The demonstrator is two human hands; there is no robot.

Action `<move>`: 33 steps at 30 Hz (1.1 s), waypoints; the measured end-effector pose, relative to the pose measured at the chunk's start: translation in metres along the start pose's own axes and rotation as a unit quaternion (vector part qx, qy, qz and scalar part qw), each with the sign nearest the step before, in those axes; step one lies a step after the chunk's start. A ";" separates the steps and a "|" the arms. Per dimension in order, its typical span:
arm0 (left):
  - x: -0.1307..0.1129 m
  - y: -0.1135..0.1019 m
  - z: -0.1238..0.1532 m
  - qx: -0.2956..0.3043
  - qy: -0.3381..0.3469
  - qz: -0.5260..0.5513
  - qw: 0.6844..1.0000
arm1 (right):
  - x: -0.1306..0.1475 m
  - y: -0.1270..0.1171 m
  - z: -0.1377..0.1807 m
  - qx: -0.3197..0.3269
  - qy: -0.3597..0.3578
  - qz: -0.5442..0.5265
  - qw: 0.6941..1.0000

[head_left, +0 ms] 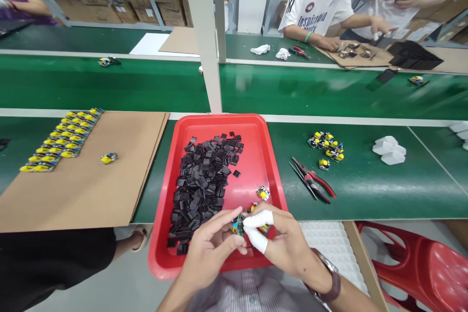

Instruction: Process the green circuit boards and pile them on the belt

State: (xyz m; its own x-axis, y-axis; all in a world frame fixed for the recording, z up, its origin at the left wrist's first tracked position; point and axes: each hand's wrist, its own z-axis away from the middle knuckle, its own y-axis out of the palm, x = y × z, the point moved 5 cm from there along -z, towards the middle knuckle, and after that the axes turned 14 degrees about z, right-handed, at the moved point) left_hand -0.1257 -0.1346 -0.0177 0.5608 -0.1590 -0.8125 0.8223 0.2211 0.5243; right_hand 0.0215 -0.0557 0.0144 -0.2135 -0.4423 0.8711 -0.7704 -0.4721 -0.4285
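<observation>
Both my hands meet over the near edge of a red tray. My left hand pinches a small green circuit board with yellow parts. My right hand, with white finger cots on thumb and forefinger, grips the same board from the right. A heap of small black plastic pieces fills the tray's left half. One more small board lies loose in the tray just beyond my fingers.
Rows of yellow boards and one stray board lie on cardboard at left. Loose boards, red-handled pliers and white casings lie at right. Other people work across the green conveyor. A red chair stands at lower right.
</observation>
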 end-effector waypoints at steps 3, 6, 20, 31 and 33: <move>0.005 0.000 0.000 0.012 -0.025 0.023 0.999 | 0.004 -0.002 -0.001 0.031 -0.045 0.002 0.999; 0.005 0.003 0.001 0.015 -0.029 0.023 0.999 | 0.000 -0.003 0.000 0.055 -0.027 0.014 0.998; 0.013 0.001 0.001 0.008 -0.060 0.051 0.997 | -0.004 -0.003 -0.005 0.061 0.027 -0.016 0.998; 0.008 0.007 0.000 0.027 -0.039 0.008 0.999 | 0.002 -0.004 -0.001 0.091 -0.014 0.035 0.995; 0.009 0.009 -0.001 0.033 -0.016 -0.026 0.999 | 0.000 -0.004 -0.001 0.085 0.013 0.037 0.996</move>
State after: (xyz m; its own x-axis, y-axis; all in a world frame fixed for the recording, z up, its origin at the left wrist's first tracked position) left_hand -0.1136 -0.1327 -0.0203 0.5195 -0.2001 -0.8307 0.8542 0.1479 0.4985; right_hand 0.0237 -0.0527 0.0161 -0.2831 -0.4609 0.8411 -0.6398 -0.5626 -0.5236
